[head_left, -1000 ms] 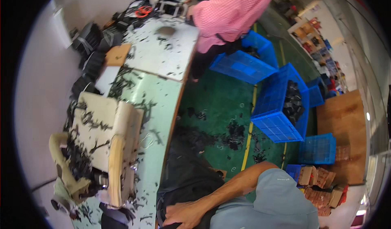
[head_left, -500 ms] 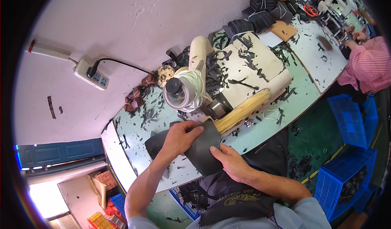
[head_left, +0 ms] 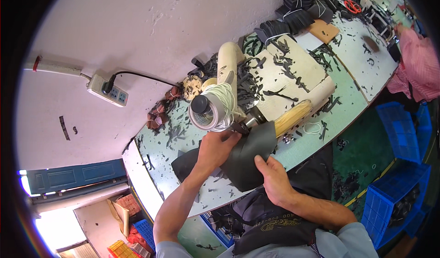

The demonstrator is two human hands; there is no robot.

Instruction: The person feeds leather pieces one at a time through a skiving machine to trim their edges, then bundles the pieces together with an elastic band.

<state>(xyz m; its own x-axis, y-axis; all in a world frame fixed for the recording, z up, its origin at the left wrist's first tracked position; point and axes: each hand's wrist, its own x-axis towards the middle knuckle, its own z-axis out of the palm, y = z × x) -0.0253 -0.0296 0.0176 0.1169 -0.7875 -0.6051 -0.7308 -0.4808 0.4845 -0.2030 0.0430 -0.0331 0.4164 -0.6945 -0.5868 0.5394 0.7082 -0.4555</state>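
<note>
A dark grey, flat leather-like piece (head_left: 252,155) lies at the working end of a cream bench machine (head_left: 300,70), its far edge against the metal parts there. My right hand (head_left: 276,177) pinches its near right side, thumb on top. My left hand (head_left: 217,149) presses on its far left part with fingers bent close to the machine's metal head; some fingertips are hidden. Another dark piece (head_left: 185,163) lies on the table under my left wrist. White cord (head_left: 222,102) is wound around a lamp-like cylinder above my left hand.
Dark offcuts litter the pale green table (head_left: 156,150) and the machine top. Tied stacks of dark pieces (head_left: 298,22) stand at the back. A power strip (head_left: 107,90) hangs on the left wall. Blue crates (head_left: 389,203) stand at the right, near a co-worker's pink checked sleeve (head_left: 419,65).
Both hands have shifted the dark piece right and farther in, against the machine's head. The view has moved slightly. The co-worker's arm at the right has also moved.
</note>
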